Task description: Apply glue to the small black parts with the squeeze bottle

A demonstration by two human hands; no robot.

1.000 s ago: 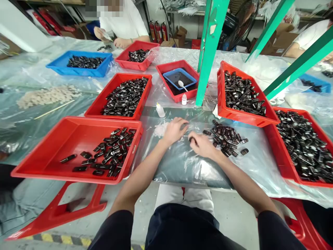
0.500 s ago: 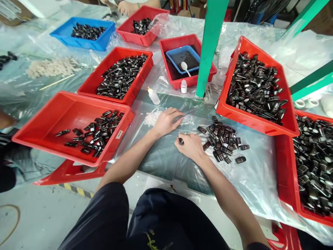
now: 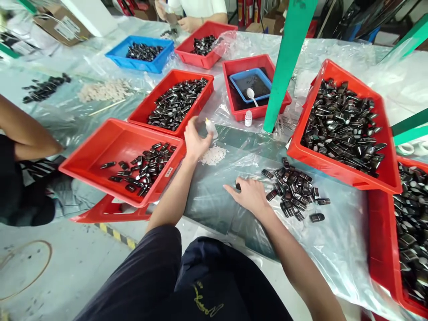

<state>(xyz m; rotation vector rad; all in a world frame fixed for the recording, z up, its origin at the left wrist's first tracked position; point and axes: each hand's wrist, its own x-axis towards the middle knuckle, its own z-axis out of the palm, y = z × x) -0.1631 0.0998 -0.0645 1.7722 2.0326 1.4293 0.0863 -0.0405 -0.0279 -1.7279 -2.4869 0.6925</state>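
Note:
My left hand (image 3: 196,139) is at the small translucent dropper bottle (image 3: 211,129) with a yellow tip, its thumb and fingers apart. The bottle stands just beyond the thumb; whether they touch I cannot tell. My right hand (image 3: 249,194) rests low over the plastic sheet, fingers curled around a small black piece (image 3: 238,186), thumb stretched out to the left. Only one end of that piece shows. Beside this hand lies a loose pile of glossy black pieces (image 3: 294,189). Small whitish bits (image 3: 214,155) are heaped near my left wrist.
Red bins of black pieces stand left (image 3: 90,133), behind it (image 3: 143,117) and right (image 3: 341,174). A green post (image 3: 284,67) rises beside a red bin (image 3: 234,67) holding a blue tray (image 3: 249,99) and spoon (image 3: 251,94). A white bottle (image 3: 248,118) stands nearby. Co-workers sit left and opposite.
My left hand has moved from beside the right hand, left and away from me, to the dropper bottle. My right thumb has straightened off the black piece. The view has shifted left.

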